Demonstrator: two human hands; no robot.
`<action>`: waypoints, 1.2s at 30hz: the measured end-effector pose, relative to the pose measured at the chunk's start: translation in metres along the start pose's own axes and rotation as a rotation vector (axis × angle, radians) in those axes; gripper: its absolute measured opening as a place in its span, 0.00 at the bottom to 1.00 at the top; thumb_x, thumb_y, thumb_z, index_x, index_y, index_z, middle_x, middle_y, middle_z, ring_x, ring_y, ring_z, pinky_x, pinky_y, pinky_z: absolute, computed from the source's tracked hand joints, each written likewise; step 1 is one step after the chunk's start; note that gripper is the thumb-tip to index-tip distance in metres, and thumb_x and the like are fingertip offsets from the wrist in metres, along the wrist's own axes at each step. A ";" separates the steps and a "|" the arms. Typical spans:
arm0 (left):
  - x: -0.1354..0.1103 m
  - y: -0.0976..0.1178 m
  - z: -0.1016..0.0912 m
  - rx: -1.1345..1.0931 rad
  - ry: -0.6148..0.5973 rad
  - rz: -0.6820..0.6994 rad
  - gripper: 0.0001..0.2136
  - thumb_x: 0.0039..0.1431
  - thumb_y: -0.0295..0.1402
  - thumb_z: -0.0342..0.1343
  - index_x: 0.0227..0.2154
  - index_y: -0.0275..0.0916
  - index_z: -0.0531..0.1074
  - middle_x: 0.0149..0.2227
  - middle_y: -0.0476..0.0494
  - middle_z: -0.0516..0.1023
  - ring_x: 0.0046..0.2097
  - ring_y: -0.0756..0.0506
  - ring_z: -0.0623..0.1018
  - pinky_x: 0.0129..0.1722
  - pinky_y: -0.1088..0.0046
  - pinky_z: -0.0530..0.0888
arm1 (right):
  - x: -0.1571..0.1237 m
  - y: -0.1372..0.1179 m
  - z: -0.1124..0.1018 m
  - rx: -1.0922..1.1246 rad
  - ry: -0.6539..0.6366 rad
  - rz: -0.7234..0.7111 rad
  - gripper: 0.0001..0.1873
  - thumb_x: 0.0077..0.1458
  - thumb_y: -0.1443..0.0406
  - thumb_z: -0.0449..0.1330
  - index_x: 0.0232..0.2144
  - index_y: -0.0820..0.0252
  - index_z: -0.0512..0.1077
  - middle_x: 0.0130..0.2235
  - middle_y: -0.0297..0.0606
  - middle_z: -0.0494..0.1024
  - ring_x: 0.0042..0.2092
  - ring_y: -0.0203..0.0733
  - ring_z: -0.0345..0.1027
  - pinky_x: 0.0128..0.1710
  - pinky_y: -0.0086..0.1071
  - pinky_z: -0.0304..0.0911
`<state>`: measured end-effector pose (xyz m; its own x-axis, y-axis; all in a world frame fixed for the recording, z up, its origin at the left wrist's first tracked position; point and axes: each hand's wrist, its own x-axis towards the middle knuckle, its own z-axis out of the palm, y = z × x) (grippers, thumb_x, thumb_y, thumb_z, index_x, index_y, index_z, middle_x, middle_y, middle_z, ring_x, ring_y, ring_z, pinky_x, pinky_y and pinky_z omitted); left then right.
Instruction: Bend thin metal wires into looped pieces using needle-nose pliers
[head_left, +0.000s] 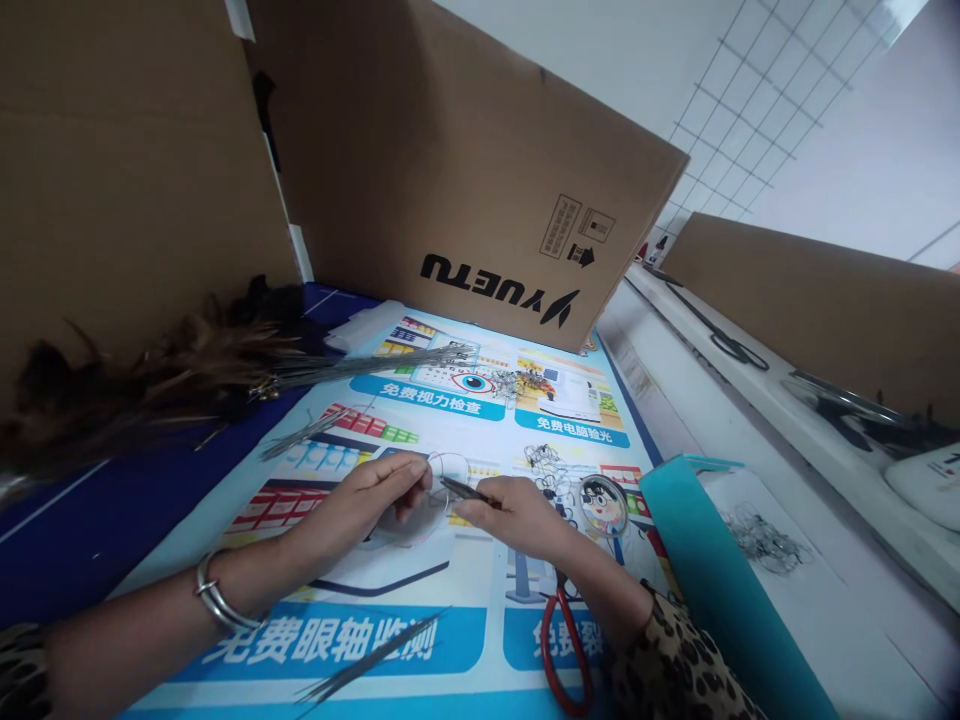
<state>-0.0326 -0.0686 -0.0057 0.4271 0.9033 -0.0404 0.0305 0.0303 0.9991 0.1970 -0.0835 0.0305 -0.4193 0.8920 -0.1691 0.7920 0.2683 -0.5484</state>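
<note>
In the middle of the head view, my left hand (394,485) is closed in a pinch, apparently on a fine wire whose ends are too thin to follow. My right hand (517,512) grips a pair of dark narrow-nosed pliers (463,490), their tip close to my left fingertips. Faint thin loops show around the tip. Tangled small wire pieces (541,462) lie beyond my right hand, beside a round clear-lidded container (604,505). Below my right forearm rest red-handled scissors (564,650). A bundle of straight wires (375,655) lies nearest to me.
A printed sheet (480,640) covers the table. More wire bundles (390,365) lie farther back, near brown feathers (187,370) at left. Large cardboard panels (450,150) wall the back and left. At right stand a turquoise box (735,590) holding tangled wire and a white ledge (810,440).
</note>
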 end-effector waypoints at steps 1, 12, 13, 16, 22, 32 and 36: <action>0.000 -0.001 0.001 -0.027 0.006 -0.010 0.17 0.65 0.48 0.49 0.31 0.39 0.71 0.27 0.50 0.70 0.28 0.48 0.68 0.28 0.74 0.66 | 0.000 0.001 0.000 0.047 0.016 0.022 0.25 0.58 0.46 0.57 0.23 0.60 0.65 0.23 0.27 0.61 0.27 0.31 0.56 0.25 0.25 0.44; -0.002 0.000 0.010 0.231 -0.213 0.035 0.21 0.67 0.49 0.44 0.23 0.40 0.64 0.24 0.51 0.67 0.28 0.49 0.68 0.29 0.73 0.64 | 0.010 -0.015 0.025 0.618 0.244 0.002 0.17 0.52 0.51 0.62 0.29 0.59 0.69 0.29 0.31 0.70 0.32 0.35 0.62 0.33 0.28 0.58; -0.003 0.002 0.010 0.285 -0.222 0.061 0.21 0.67 0.48 0.43 0.23 0.40 0.64 0.24 0.51 0.67 0.28 0.48 0.68 0.30 0.73 0.64 | 0.010 -0.015 0.027 0.646 0.247 0.011 0.17 0.52 0.51 0.61 0.28 0.59 0.69 0.29 0.31 0.70 0.32 0.36 0.63 0.34 0.29 0.58; -0.004 0.005 0.010 0.470 -0.178 0.166 0.20 0.67 0.44 0.42 0.23 0.40 0.63 0.24 0.51 0.66 0.28 0.48 0.67 0.29 0.72 0.62 | 0.010 -0.011 0.032 0.815 0.230 0.040 0.17 0.51 0.51 0.63 0.28 0.60 0.69 0.28 0.32 0.70 0.33 0.37 0.63 0.35 0.30 0.59; -0.008 0.009 0.008 0.347 -0.217 0.147 0.19 0.69 0.44 0.42 0.24 0.40 0.66 0.26 0.50 0.68 0.30 0.48 0.69 0.31 0.72 0.65 | 0.009 -0.010 0.033 0.989 0.196 0.061 0.18 0.49 0.51 0.65 0.27 0.60 0.69 0.26 0.30 0.69 0.30 0.35 0.63 0.36 0.30 0.60; -0.009 -0.002 0.007 -0.134 -0.301 -0.055 0.20 0.68 0.48 0.45 0.33 0.38 0.74 0.28 0.46 0.73 0.31 0.47 0.72 0.33 0.70 0.70 | 0.004 -0.008 0.035 1.036 0.167 0.023 0.20 0.47 0.50 0.67 0.28 0.60 0.69 0.29 0.33 0.74 0.33 0.38 0.69 0.39 0.33 0.63; -0.007 -0.007 0.005 -0.114 -0.310 -0.058 0.18 0.66 0.47 0.50 0.31 0.38 0.74 0.28 0.48 0.73 0.31 0.48 0.71 0.31 0.73 0.67 | 0.004 -0.009 0.038 1.073 0.178 0.034 0.20 0.46 0.51 0.68 0.27 0.60 0.68 0.26 0.30 0.71 0.30 0.35 0.65 0.37 0.31 0.61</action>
<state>-0.0311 -0.0775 -0.0125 0.6827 0.7260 -0.0823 -0.0313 0.1416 0.9894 0.1711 -0.0960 0.0042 -0.2660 0.9559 -0.1242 -0.0344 -0.1382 -0.9898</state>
